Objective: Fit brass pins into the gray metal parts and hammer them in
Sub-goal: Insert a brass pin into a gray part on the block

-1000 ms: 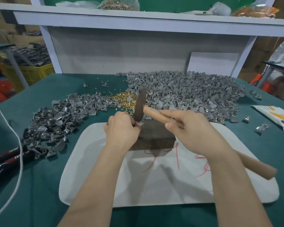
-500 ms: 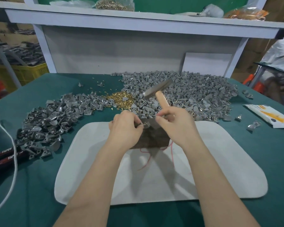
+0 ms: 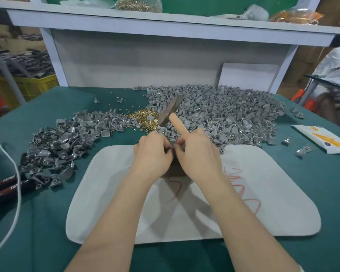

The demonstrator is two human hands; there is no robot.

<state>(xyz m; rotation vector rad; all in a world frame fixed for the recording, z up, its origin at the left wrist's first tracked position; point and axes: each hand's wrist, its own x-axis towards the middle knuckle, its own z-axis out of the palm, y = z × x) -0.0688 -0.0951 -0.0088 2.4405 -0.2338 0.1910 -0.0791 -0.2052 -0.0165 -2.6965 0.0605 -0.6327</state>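
wooden hammer (image 3: 174, 117) gripped by right hand (image 3: 198, 154) — left hand (image 3: 153, 154) pinches gray part (image 3: 172, 143).

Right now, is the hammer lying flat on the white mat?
No, the right hand holds the hammer by its handle, head tilted up over the gray parts.

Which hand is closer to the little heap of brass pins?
Left. The left hand, pinching a gray part, sits just on the person's side of the brass pins; the right hand, holding the hammer, is farther right.
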